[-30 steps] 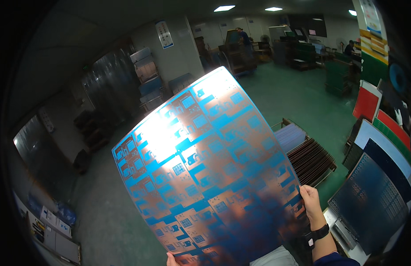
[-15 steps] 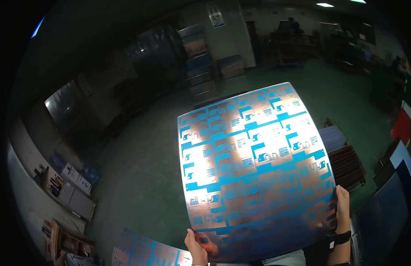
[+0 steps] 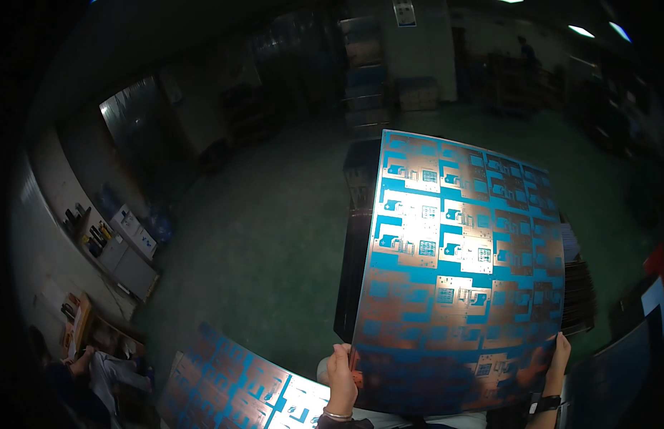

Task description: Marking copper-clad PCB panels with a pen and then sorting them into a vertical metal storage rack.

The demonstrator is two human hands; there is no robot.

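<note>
My left hand [image 3: 341, 379] grips the lower left edge of a large circuit board panel [image 3: 411, 270], thumb at the front. The panel is thin, copper-coloured with a repeating blue pattern, and bright light glares off its middle. My right hand [image 3: 559, 355] holds its lower right edge, fingers partly hidden behind it. The panel is held up, tilted, its far left corner higher in view than its far right one. A second patterned panel [image 3: 235, 386] lies at the lower left, near my left hand.
At the lower left a person [image 3: 81, 379] sits by a wooden rack [image 3: 78, 325]. A grey cabinet [image 3: 121, 261] holding small bottles stands at the left wall. Behind the held panel, at right, is a stack of dark sheets [image 3: 579, 297]. Stacked boxes [image 3: 365, 93] stand far back.
The panel has turned clockwise in my hands and shifted to the right in view, its glare now smaller. The view has swung left, showing more of the seated person and the second panel.
</note>
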